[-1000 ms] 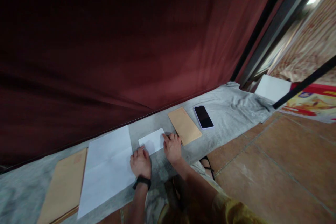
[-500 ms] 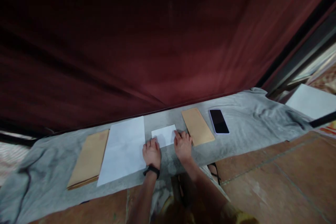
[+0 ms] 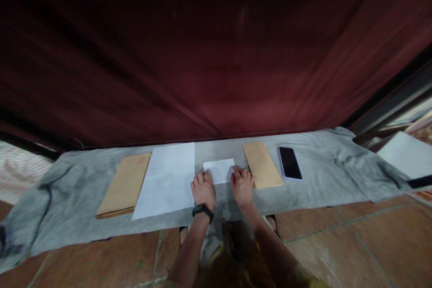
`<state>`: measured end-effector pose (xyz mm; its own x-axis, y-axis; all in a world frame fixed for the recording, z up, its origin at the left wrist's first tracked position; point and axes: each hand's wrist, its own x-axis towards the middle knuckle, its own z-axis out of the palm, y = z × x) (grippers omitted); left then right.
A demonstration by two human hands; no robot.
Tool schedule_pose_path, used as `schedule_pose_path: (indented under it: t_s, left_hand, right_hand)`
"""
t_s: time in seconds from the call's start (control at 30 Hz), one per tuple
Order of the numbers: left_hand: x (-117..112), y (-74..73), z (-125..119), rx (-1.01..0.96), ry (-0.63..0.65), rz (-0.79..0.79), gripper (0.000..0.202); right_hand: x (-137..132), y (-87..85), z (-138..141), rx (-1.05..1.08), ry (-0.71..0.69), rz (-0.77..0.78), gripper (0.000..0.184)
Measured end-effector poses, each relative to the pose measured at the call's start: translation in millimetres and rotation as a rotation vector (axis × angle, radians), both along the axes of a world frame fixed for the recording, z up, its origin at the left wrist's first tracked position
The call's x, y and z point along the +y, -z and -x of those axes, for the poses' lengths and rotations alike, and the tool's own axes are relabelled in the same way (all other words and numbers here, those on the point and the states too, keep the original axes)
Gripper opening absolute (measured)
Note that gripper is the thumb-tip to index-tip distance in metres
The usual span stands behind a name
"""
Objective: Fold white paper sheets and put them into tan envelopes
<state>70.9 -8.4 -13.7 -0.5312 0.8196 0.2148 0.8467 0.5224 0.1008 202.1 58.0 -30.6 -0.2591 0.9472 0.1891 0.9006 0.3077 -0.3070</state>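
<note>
A small white folded paper point(image 3: 219, 171) lies flat on the grey cloth between my two hands. My left hand point(image 3: 204, 189), with a black band on its wrist, rests palm down at the paper's left edge, its thumb side touching it. At the right edge, my right hand point(image 3: 242, 185) lies with its index finger stretched onto the paper's margin. Both hands have their fingers laid out rather than wrapped round anything. A stack of large white sheets point(image 3: 168, 180) is just left of my left hand. Brown envelopes point(image 3: 265, 166) lie beside my right hand.
Another pile of brown envelopes point(image 3: 124, 184) lies at the left, beside the white sheets. A phone point(image 3: 290, 163) with a dark screen is at the right. The grey cloth point(image 3: 330, 166) covers a long narrow surface. Behind it hangs a dark red curtain point(image 3: 216, 67); tiles point(image 3: 324, 234) are below.
The head view has turned and levelled slightly, shifting everything a little to the right. Both hands stay at the sides of the folded paper.
</note>
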Motion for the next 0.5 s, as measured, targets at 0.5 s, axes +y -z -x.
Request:
schedule_pose_path:
  t_s: [0.5]
  left_hand:
    - [-25, 27.3, -26, -0.092, 0.462, 0.007, 0.051]
  right_hand:
    - [0, 0.8, -2, 0.015, -0.011, -0.094, 0.035]
